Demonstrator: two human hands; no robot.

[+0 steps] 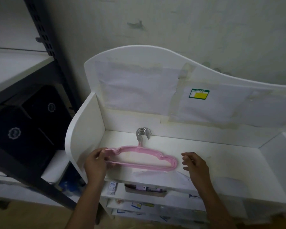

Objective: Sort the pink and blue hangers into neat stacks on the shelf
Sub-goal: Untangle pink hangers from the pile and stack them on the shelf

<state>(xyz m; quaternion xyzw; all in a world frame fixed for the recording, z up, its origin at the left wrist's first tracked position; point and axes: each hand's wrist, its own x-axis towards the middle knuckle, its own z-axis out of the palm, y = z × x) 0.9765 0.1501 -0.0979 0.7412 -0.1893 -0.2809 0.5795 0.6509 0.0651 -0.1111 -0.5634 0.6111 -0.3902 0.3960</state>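
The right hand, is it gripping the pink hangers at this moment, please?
No, the right hand hangs apart from the pink hangers, while the left hand grips their other end.

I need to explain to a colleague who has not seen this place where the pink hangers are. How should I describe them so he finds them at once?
Find the white shelf unit with the wavy back panel against the wall. On its top shelf, towards the left, lies a flat stack of pink hangers, the left hand gripping its left end. Its cloud-like outline and the bundle of silver hooks at the back set it apart.
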